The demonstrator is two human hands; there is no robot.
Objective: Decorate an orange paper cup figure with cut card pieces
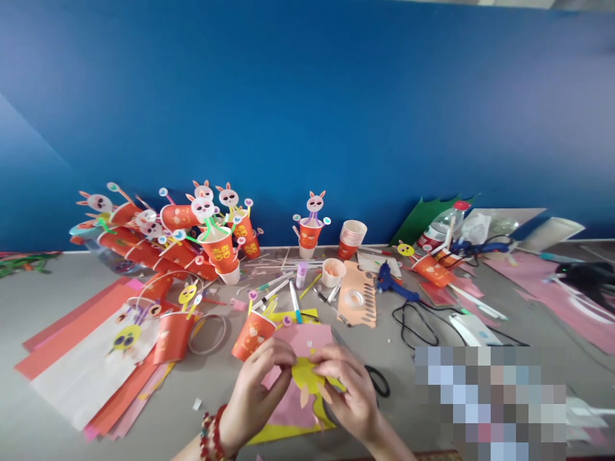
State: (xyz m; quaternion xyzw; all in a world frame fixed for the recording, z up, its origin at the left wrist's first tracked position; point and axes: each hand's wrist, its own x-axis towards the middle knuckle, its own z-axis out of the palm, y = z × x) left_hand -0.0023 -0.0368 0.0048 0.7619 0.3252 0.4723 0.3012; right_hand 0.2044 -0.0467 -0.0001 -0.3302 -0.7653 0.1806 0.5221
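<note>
Both my hands are low in the middle of the view, pinched together on a small yellow paper cutout [306, 376] with pale ear-like strips. My left hand [257, 390], with a red bead bracelet at the wrist, grips its left side with curled fingers. My right hand [350, 390] grips its right side. Under them lie a pink paper sheet [307, 339] and a yellow sheet [288, 432]. A red paper cup [250, 336] lies tipped over just left of my left hand.
A heap of red cup bunny figures [192, 234] stands at back left against the blue wall. Red and white paper sheets [91, 358] lie left. Markers [294, 301], a cup stack [352, 238], a blue glue gun [391, 285] with cord, scissors [377, 381] and a bottle [444, 225] lie around.
</note>
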